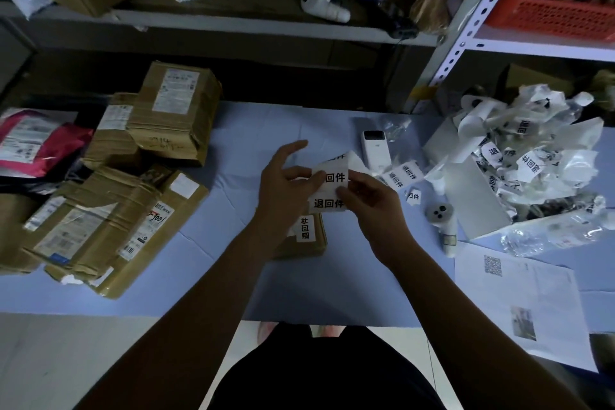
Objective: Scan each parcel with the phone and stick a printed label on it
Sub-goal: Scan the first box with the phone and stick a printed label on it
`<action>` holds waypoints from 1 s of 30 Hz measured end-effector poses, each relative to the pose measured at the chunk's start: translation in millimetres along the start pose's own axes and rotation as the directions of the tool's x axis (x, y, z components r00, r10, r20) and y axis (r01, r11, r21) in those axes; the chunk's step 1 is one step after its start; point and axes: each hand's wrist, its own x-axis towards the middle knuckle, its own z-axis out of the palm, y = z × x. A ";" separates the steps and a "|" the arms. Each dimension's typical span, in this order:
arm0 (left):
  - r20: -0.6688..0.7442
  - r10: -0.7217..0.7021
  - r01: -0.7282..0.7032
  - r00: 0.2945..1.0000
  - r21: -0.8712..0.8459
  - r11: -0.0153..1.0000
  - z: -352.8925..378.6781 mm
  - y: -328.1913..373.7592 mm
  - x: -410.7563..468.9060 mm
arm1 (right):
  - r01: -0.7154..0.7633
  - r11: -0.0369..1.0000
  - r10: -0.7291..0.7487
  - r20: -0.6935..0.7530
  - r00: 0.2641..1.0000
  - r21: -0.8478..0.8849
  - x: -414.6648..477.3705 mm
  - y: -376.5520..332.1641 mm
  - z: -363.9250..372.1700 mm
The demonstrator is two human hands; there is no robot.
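White label strip [333,178] pinched by left hand [285,184] and right hand [372,207] over cardboard parcel [317,243]; sticker could tear or fold onto itself if peeled crooked

Blue table [233,276]: parcels [100,230] left, phone [376,150], paper sheet [532,303] right

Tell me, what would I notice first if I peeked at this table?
Right in the middle, the left hand and right hand pinch a white strip of labels with big black letters, held over a small brown box. A pile of taped brown parcels sits at the left, and a messy heap of crumpled white paper fills the right side.
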 end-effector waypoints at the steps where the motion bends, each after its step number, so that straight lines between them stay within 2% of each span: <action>1: -0.015 0.016 -0.016 1.000 0.017 1.000 -0.6 0.0 -0.2 | -0.001 1.000 0.001 0.018 1.000 0.003 -0.1 0.0 0.3; 4: -0.043 0.122 -0.114 0.992 0.164 0.980 -1.0 -2.3 -0.5 | -0.005 1.000 0.004 0.013 1.000 0.030 0.3 0.3 2.9; 7: 0.127 0.216 -0.247 0.968 0.342 0.907 -1.8 -0.5 -3.3 | -0.029 0.994 0.039 -0.084 0.996 0.108 3.5 -1.3 4.3; 9: 0.219 0.248 -0.313 0.944 0.351 0.882 -1.4 1.6 -6.7 | -0.045 0.986 0.062 -0.099 0.993 0.161 6.4 -3.1 3.3; 11: 0.153 0.314 -0.348 0.937 0.325 0.879 -1.2 2.4 -8.8 | -0.045 0.987 0.052 -0.041 0.998 0.156 6.4 -5.4 3.2; 14: 0.069 0.337 -0.340 0.939 0.339 0.877 -1.6 1.7 -4.6 | -0.007 0.997 0.006 0.020 1.000 0.076 3.5 -6.0 3.9; 16: 0.153 0.346 -0.378 0.926 0.379 0.844 -1.8 0.3 -3.2 | 0.030 0.999 -0.031 0.003 1.000 0.026 2.3 -6.6 3.0; 20: 0.341 0.399 -0.523 0.851 0.486 0.700 -6.5 -4.7 -4.2 | 0.044 0.999 -0.044 0.009 0.999 -0.015 2.3 -8.7 2.5; 25: 0.358 0.416 -0.549 0.836 0.546 0.633 -12.5 -6.1 -0.5 | 0.148 0.955 -0.121 0.119 0.985 -0.259 0.4 -16.8 0.7; 28: 0.334 0.452 -0.561 0.827 0.522 0.642 -15.2 -3.5 -1.5 | 0.230 0.895 -0.176 0.173 0.969 -0.382 2.2 -17.7 -1.9; 30: 0.368 0.468 -0.595 0.804 0.534 0.601 -15.4 -2.2 -2.0 | 0.255 0.860 -0.178 0.210 0.961 -0.442 2.6 -15.7 -2.5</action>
